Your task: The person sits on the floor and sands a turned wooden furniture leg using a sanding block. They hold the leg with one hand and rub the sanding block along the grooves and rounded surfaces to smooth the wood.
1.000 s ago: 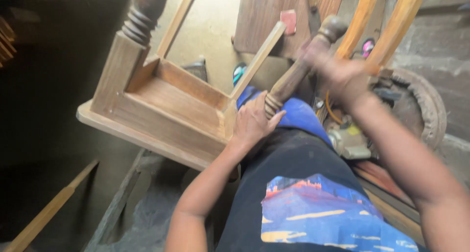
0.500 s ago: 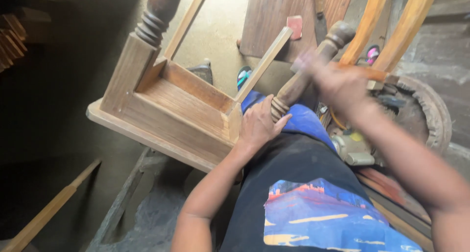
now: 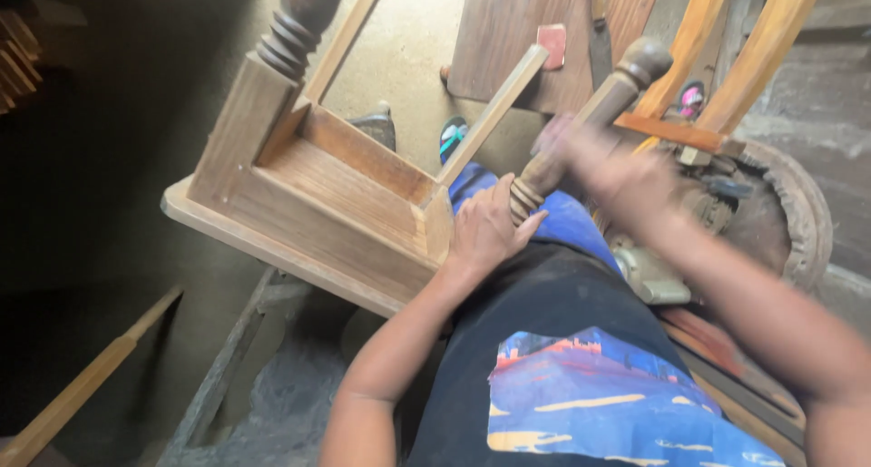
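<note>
The wooden stool (image 3: 318,195) is light brown, with thin darker lines running along the wood. Its turned leg (image 3: 581,127) by the seat corner is a darker brown with ring shapes near the stool. The leg (image 3: 295,22) at the stool's far corner is dark brown too. Below the stool, the shirt (image 3: 562,358) is black with a blue, orange and yellow picture. Beside the stool, the cloth on the lap (image 3: 567,222) is bright blue.

A red sanding block (image 3: 552,46) is seen against a wooden panel (image 3: 508,40); a wooden strip (image 3: 82,385) lies lower left, near stacked slats (image 3: 16,58).
</note>
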